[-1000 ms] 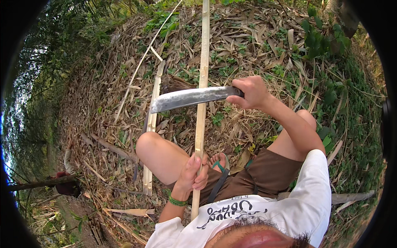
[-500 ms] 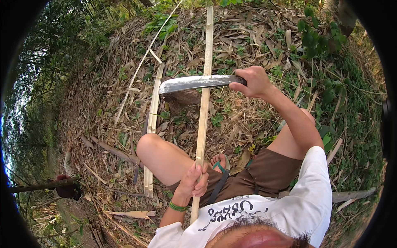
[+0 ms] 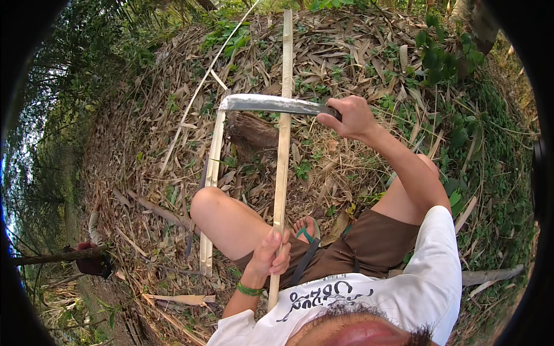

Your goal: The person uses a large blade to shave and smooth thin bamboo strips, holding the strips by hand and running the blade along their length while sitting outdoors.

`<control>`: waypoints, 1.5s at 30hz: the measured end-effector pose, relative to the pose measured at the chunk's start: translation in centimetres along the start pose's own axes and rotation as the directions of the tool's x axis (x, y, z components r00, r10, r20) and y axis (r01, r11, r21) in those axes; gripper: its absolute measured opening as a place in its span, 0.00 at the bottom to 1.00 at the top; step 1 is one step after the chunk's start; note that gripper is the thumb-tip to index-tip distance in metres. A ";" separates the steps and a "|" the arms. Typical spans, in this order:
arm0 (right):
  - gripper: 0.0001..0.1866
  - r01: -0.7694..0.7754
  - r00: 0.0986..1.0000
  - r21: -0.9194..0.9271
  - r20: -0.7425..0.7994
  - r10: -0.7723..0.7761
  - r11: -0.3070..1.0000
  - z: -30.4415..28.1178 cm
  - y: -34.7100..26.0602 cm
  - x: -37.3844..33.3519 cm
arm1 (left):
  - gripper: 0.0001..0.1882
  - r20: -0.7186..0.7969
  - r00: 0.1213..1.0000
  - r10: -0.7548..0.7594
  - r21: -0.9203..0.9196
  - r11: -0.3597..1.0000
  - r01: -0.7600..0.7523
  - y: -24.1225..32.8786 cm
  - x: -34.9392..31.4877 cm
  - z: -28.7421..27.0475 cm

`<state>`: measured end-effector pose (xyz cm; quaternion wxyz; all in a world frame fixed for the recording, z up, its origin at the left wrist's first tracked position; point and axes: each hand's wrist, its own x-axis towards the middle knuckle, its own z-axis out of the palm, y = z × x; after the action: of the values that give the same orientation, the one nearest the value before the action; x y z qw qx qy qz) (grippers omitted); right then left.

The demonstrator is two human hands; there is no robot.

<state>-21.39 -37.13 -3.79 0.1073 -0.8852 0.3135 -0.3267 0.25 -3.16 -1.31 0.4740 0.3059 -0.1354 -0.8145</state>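
A long, pale bamboo strip (image 3: 282, 155) runs from my lap out over the leafy ground. Near its lower end my left hand (image 3: 270, 252) is wrapped round it, fingers closed. My right hand (image 3: 348, 118) grips the dark handle of a machete (image 3: 271, 104). The broad, slightly curved blade lies across the strip's upper part, touching or very close to it, with its tip pointing left. Below the blade, to the left of the strip, a brown wood stump (image 3: 252, 135) shows. My bent knees are on either side of the strip.
Split bamboo pieces (image 3: 212, 167) lie beside my left knee, with a thin long strip (image 3: 202, 83) beyond. Dry leaves (image 3: 156, 121) cover the slope. At far left another person's arm (image 3: 94, 228) shows near a branch (image 3: 57, 256). Green plants (image 3: 456, 130) grow at right.
The machete and my right hand have shifted a little away from me along the strip, and the blade's tip has risen. The strip's far end has swung slightly left. My left hand keeps its hold.
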 end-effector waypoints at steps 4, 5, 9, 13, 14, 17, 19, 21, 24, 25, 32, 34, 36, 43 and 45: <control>0.38 0.019 0.999 -0.018 -0.041 -0.020 1.000 -0.3 0.8 0.5 | 0.15 0.052 0.998 -0.039 -0.033 0.999 0.041 -0.3 -0.5 0.1; 0.39 -0.141 0.990 -0.008 0.008 0.141 0.990 -0.9 2.9 0.9 | 0.15 0.046 0.997 -0.069 -0.039 0.997 0.071 -0.5 -0.8 0.0; 0.38 -0.145 0.988 -0.016 -0.051 0.144 0.989 -0.9 4.2 1.1 | 0.15 0.014 0.997 -0.081 -0.019 0.997 0.081 -0.7 -0.3 -0.2; 0.37 0.054 0.997 -0.033 -0.054 -0.056 0.998 -0.4 1.8 0.7 | 0.15 0.062 0.996 -0.069 -0.063 0.995 0.073 -0.4 -1.0 -0.5; 0.37 -0.109 0.994 0.017 -0.021 0.109 0.994 -0.6 3.6 1.3 | 0.15 0.065 0.993 -0.098 -0.056 0.993 0.102 -0.7 -1.5 -0.6; 0.37 -0.274 0.960 -0.021 -0.070 0.272 0.962 -1.7 7.3 2.1 | 0.15 0.050 0.988 -0.145 -0.037 0.988 0.147 -0.9 -1.6 -0.5; 0.38 -0.196 0.980 -0.016 -0.042 0.195 0.980 -1.1 5.4 1.8 | 0.15 0.041 0.992 -0.122 -0.053 0.991 0.124 -0.8 -1.2 -0.5; 0.38 -0.006 0.998 -0.059 -0.060 0.002 0.998 -0.4 3.5 0.9 | 0.15 0.044 0.994 -0.098 -0.096 0.990 0.102 -0.8 -1.3 -0.6; 0.38 -0.226 0.974 0.004 -0.028 0.226 0.974 -0.5 6.2 1.8 | 0.15 0.018 0.986 -0.165 -0.067 0.984 0.166 -1.0 -2.3 -0.5; 0.38 -0.272 0.961 -0.055 -0.070 0.268 0.961 -2.0 8.6 2.1 | 0.15 0.031 0.983 -0.180 -0.062 0.981 0.182 -1.2 -2.0 -0.5; 0.38 -0.108 0.994 -0.094 -0.037 0.105 0.990 -0.8 7.5 1.5 | 0.16 -0.039 0.990 -0.138 -0.034 0.990 0.137 -1.3 -3.0 -0.4; 0.41 -0.395 0.919 -0.096 -0.040 0.393 0.914 -2.1 10.8 2.0 | 0.16 -0.061 0.987 -0.150 -0.002 0.989 0.151 -1.3 -3.5 -0.5; 0.42 -0.514 0.855 -0.112 -0.146 0.498 0.850 -3.2 13.9 1.4 | 0.15 -0.062 0.978 -0.201 -0.012 0.980 0.201 -1.8 -3.5 -0.6; 0.44 -0.343 0.939 -0.050 0.010 0.344 0.938 -1.0 10.0 0.8 | 0.16 -0.157 0.976 -0.150 0.053 0.986 0.160 -1.1 -3.8 -0.7; 0.48 -0.549 0.835 -0.115 -0.037 0.548 0.828 -1.1 13.6 0.8 | 0.16 -0.123 0.977 -0.173 0.064 0.981 0.182 -1.5 -3.8 -0.7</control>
<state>-28.22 -48.24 -7.85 0.1427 -0.7625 0.5734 -0.2636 1.03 0.94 -1.23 0.3946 0.3818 -0.1099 -0.8286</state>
